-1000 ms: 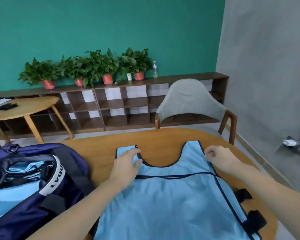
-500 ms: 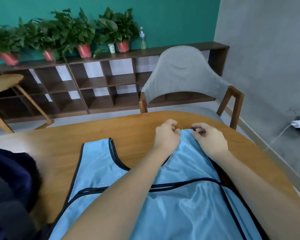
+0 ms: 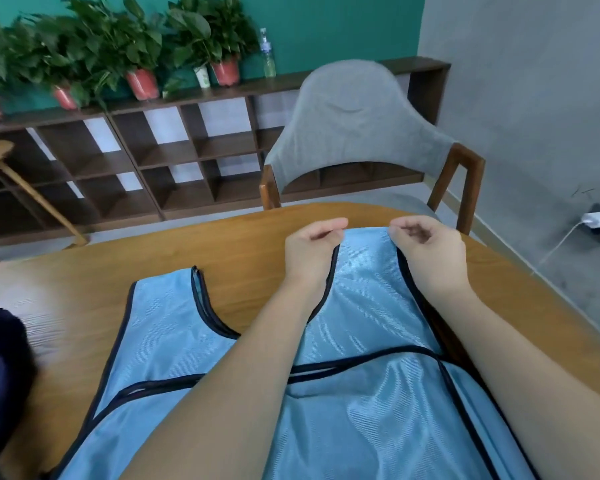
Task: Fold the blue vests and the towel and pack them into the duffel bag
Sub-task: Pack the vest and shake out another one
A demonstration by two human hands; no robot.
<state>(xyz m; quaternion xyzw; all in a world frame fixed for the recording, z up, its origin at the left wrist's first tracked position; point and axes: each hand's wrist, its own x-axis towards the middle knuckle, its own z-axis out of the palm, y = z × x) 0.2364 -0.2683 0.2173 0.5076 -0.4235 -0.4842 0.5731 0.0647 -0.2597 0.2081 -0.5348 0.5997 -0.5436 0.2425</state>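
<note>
Table (image 3: pixel 243 237): round wooden top under both hands; it carries the vest and gives a flat base for the fold.
Bag (image 3: pixel 0 368): dark shape well off to the left of the left hand, at the picture's edge; whether it is open cannot be told here.
Vest (image 3: pixel 361 393): light blue mesh with dark trim, spread flat beneath both forearms. Its right strap runs up to the hands; its left strap (image 3: pixel 167 299) lies flat, left of the left wrist, untouched.
Towel: not in view.
Left hand (image 3: pixel 309 251): fingers curled, thumb and forefinger pinching the near-left corner of the right strap's top edge.
Right hand (image 3: pixel 426 251): fingers curled likewise, pinching the other corner of that same top edge, just beside the left hand.
Step in hand: judged to be squaring up the right strap before the fold.
How to do it well: keep both pinches level and draw the edge taut, so the mesh lies without ripples. Pull away from the body only lightly, as the cloth looks slippery and may slide on the wood. Line the strap's trim up with the layer below, then smooth the left strap the same way before folding.
</note>
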